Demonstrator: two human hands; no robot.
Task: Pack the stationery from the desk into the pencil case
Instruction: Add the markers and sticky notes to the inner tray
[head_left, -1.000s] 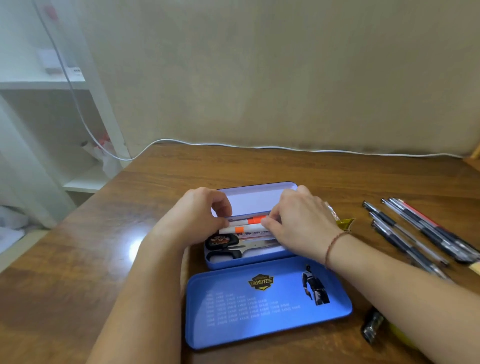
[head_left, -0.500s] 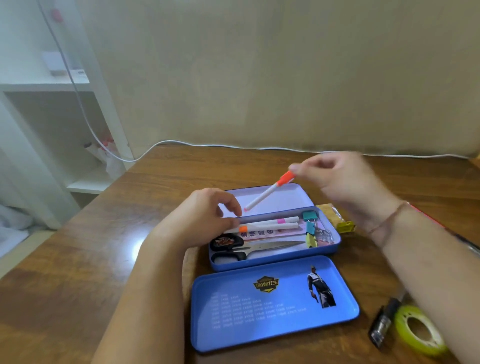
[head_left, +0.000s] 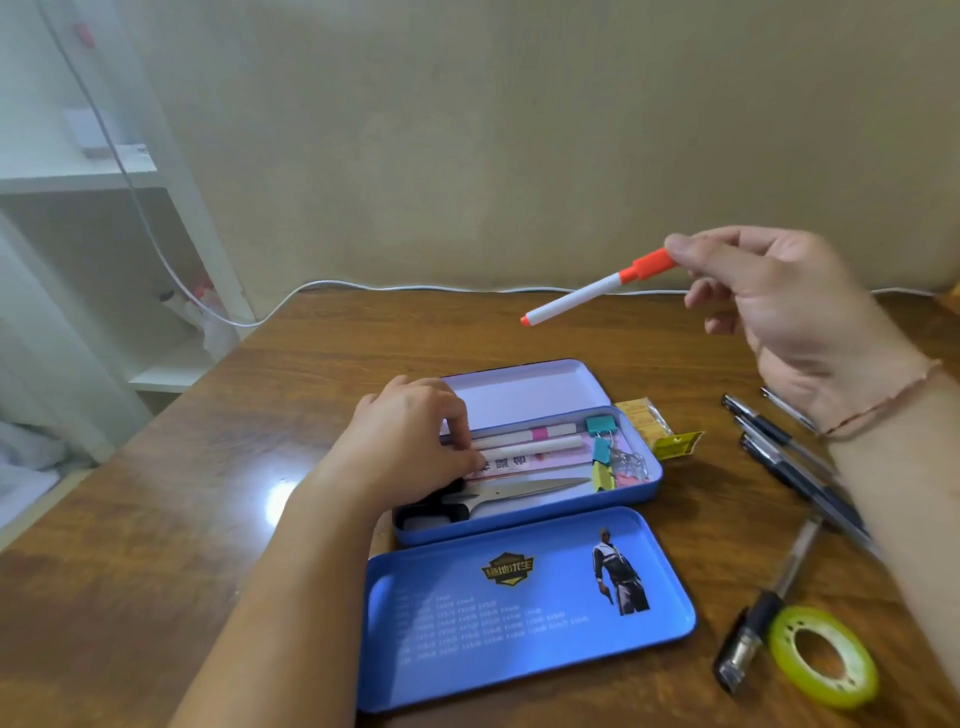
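The blue tin pencil case (head_left: 647, 493) lies open in the middle of the desk, its lid (head_left: 519, 623) flat in front of it. Inside lie a pink-banded marker (head_left: 540, 434), a white marker (head_left: 540, 446), scissors (head_left: 519, 491) and coloured binder clips (head_left: 602, 451). My left hand (head_left: 410, 447) reaches into the case's left end, and its fingertips pinch the left end of the white marker. Raised above the desk at the right, my right hand (head_left: 779, 312) pinches the cap end of an orange-capped marker (head_left: 597, 288), which points down to the left.
Several black pens (head_left: 789, 457) lie on the desk right of the case. Another pen (head_left: 753, 623) and a green tape roll (head_left: 823, 657) sit at the front right. A yellow packet (head_left: 649, 421) lies behind the case. A white cable (head_left: 363, 286) runs along the wall; shelves stand left.
My right hand has lifted the orange-capped marker out of the case and carried it up and to the right. My left hand has stayed at the case's left end.
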